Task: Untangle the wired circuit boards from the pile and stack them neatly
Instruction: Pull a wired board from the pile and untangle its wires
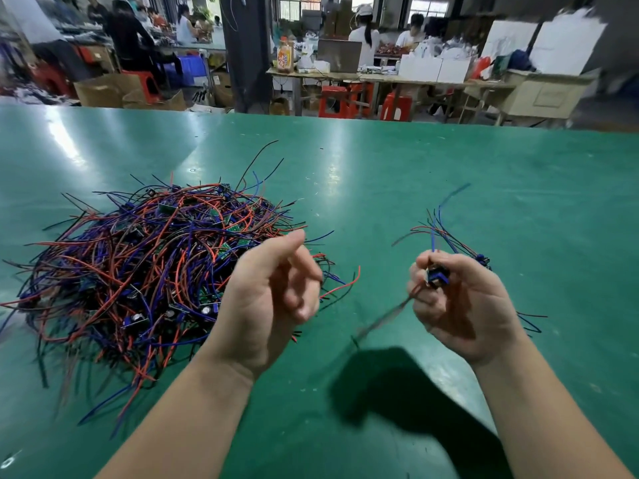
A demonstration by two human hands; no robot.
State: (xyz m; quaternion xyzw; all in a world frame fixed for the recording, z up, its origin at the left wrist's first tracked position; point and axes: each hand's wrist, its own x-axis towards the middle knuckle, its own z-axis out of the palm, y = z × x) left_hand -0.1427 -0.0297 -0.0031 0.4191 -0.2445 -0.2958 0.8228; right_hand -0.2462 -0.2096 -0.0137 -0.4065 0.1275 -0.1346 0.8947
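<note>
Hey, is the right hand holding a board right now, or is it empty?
Holding. The right hand has its fingers curled round a wired circuit board, and red, blue and black wires fan out above the grip.

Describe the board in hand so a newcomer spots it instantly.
On the green table mat, look right of the big tangled pile of red, blue and black wires to the right hand. Its fingers pinch a small blue-topped circuit board, held off the mat, unlike the boards buried in the pile.

No text can be read anywhere; printing is seen on an orange-labelled bottle [285, 58] on the far bench [373, 78] (too blurred to be made out).
</note>
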